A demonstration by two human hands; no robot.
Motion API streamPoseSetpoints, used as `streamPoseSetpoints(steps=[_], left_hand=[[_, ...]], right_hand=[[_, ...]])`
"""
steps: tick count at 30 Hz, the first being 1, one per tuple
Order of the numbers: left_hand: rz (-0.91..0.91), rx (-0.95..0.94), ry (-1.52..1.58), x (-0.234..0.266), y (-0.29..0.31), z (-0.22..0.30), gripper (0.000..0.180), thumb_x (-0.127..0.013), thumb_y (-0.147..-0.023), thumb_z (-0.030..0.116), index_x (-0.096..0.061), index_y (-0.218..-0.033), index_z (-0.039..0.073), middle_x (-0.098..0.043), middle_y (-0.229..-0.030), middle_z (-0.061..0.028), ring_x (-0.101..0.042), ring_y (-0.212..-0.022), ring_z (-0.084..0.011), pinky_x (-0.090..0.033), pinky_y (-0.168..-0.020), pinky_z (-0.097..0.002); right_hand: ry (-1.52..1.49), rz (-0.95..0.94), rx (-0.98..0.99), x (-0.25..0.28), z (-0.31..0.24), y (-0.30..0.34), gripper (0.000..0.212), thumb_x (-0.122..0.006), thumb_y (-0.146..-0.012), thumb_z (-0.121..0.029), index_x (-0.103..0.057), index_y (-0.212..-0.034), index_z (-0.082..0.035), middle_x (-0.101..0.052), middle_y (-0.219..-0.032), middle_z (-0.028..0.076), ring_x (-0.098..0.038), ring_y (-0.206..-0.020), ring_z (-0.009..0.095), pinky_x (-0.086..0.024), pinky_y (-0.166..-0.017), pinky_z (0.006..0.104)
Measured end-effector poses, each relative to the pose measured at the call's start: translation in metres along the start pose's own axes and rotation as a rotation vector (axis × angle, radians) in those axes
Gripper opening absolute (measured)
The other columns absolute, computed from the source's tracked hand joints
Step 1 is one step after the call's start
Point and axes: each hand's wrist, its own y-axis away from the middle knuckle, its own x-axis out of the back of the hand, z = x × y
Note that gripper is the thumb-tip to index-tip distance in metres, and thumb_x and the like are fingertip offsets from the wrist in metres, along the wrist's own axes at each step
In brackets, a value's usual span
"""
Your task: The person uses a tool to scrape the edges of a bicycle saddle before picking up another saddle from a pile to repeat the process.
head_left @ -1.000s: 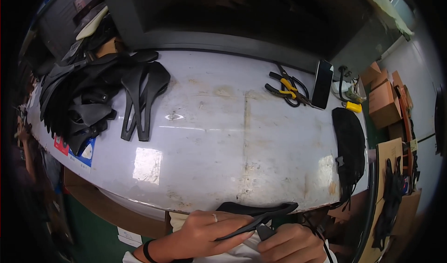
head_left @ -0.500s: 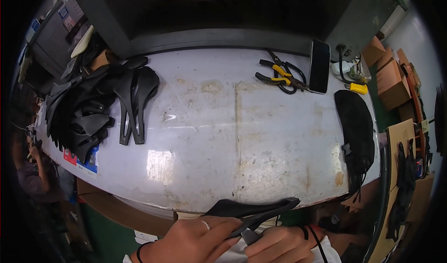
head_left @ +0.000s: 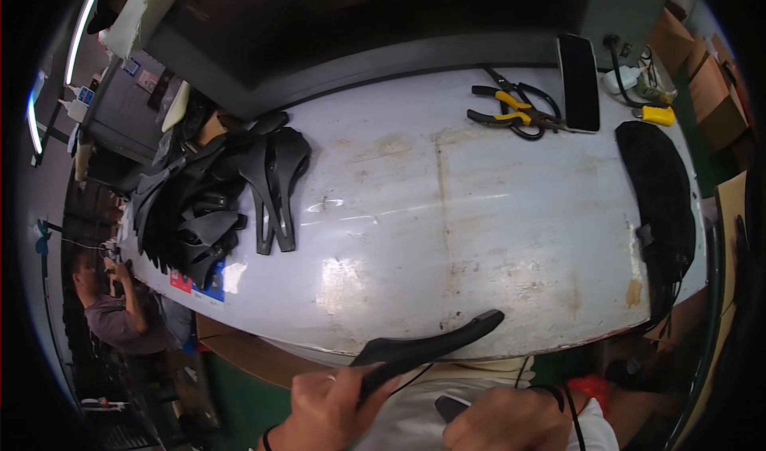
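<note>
1. Saddle shell (head_left: 431,346) in left hand (head_left: 331,407): black plastic, matt, smooth, faint sheen along the edge.
2. Piled saddle shells (head_left: 215,203): same black plastic, semi-matt, some glossy highlights.
3. Worktable (head_left: 479,211): pale painted surface, glossy, reflecting lamps; scuffed, with rust-brown stains.
4. Pliers (head_left: 511,112): dark metal jaws, yellow-and-black plastic grips.
5. Phone (head_left: 578,80): black glass, glossy.
6. Black pad (head_left: 658,187) at the right table edge: matt; foam or cloth, cannot tell.
7. Boxes (head_left: 714,92): brown cardboard, matt.
</note>
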Motion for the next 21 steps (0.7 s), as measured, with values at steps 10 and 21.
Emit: streamPoseSetpoints(steps=[10,21], left_hand=[[-0.327,0.176,0.378,0.014,-0.009,-0.004,0.032,-0.071,-0.096,0.017,-0.070,-0.125,0.002,-0.066,-0.073,-0.0207,-0.065,-0.059,-0.0362,-0.050,-0.056,-0.0393],[-0.334,0.077,0.423,0.009,-0.001,-0.014,0.044,-0.064,-0.089,0.008,-0.065,-0.133,0.000,-0.073,-0.108,-0.0240,-0.072,-0.083,-0.0396,-0.058,-0.076,-0.0422]], right_hand=[[0.216,-0.144,0.087,-0.018,0.017,0.003,0.020,-0.073,-0.091,-0.010,-0.064,-0.078,0.002,-0.061,-0.076,0.012,-0.063,-0.066,0.028,-0.058,-0.066,0.0437],[0.089,-0.255,0.074,-0.020,0.041,-0.001,0.016,-0.067,-0.088,-0.002,-0.062,-0.073,0.003,-0.056,-0.071,0.012,-0.058,-0.058,0.027,-0.050,-0.054,0.0379]])
